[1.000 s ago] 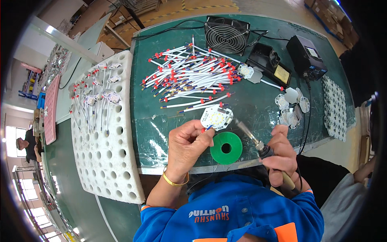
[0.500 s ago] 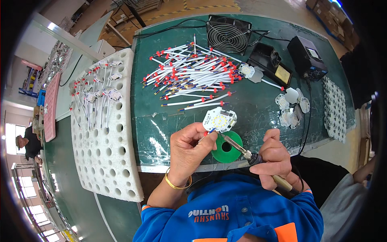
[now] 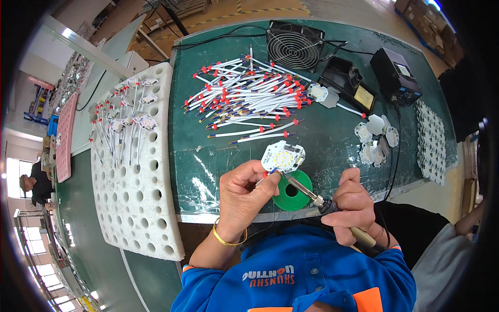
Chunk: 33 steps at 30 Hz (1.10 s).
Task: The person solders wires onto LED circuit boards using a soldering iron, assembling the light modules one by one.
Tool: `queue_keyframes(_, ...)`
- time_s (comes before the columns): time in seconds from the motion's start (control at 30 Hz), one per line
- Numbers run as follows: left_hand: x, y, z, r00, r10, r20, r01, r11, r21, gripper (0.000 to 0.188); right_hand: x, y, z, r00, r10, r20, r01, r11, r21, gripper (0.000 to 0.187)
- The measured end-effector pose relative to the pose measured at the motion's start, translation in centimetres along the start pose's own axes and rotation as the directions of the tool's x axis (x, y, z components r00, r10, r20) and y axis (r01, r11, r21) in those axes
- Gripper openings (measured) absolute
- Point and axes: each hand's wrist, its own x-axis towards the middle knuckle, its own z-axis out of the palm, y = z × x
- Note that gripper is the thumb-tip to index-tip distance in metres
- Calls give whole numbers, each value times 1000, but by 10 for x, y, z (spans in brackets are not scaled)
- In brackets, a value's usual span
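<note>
My left hand [image 3: 241, 190] pinches a short cable [image 3: 265, 176] with a red collar, its blue wire end against the lower edge of a white LED circuit board [image 3: 283, 155]. The fingers hide most of the cable, and whether they also grip the board I cannot tell. A soldering iron [image 3: 301, 187] is in the closed fingers of my right hand [image 3: 354, 205], its tip touching or nearly touching the board's lower edge by the wire. Under the iron lies a green spool [image 3: 304, 196], partly covered by the tool and the board.
Beyond my hands lies a heap of white cables [image 3: 249, 93] with red collars. A fan [image 3: 294, 46], an iron stand [image 3: 345, 83] and a black soldering station [image 3: 395, 75] stand behind. Loose boards [image 3: 374, 138] lie at right; a foam rack [image 3: 130, 208] holds wired boards at left.
Both hands, the board and the soldering iron stay almost in place, with only a very slight shift.
</note>
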Motion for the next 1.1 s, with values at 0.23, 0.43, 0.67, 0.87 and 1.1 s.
queue_keyframes(0.23,1,-3,1,1000,7,-30,-7,1000,-20,7,-4,6,3,1000,-1,-10,1,1000,-30,31)
queue_keyframes(0.43,1,-5,3,998,43,-49,-45,998,-36,7,-6,0,5,990,-119,81,136,955,-265,28)
queue_keyframes(0.67,3,-4,1,998,-1,-67,-3,998,-59,5,-10,8,10,998,-55,-20,53,994,-99,24)
queue_keyframes(0.87,9,-1,-1,993,-122,6,122,982,-143,4,6,17,0,983,11,-184,4,997,76,23)
queue_keyframes(1.1,15,2,0,988,-137,73,135,990,33,5,51,39,9,984,103,-147,-131,972,-195,35)
